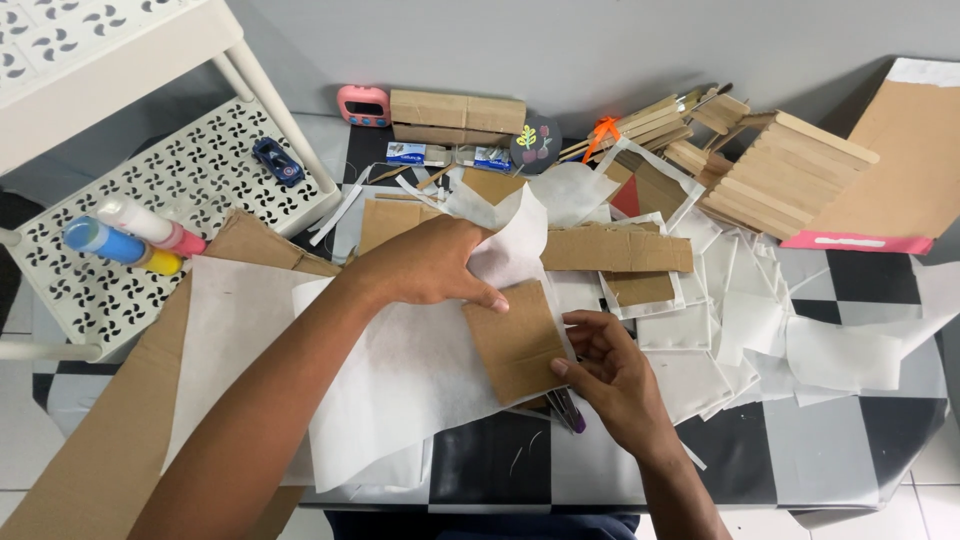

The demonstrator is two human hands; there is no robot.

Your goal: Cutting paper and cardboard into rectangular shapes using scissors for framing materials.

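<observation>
Two hands over worktop (800,470), both on same cardboard piece (515,340). Left hand (430,265) palm down, fingers curled, pinning white paper sheet (400,380) against cardboard's top edge. Right hand (610,375) pinching cardboard's lower right edge, fingers bent. Dark purple-tipped tool (568,408) just under right hand, touching. Loose white paper scraps (800,340) right of right hand. Wooden stick stack (780,165) well beyond right hand. Glue tubes (130,235) on white shelf (200,160), well left of left hand.
</observation>
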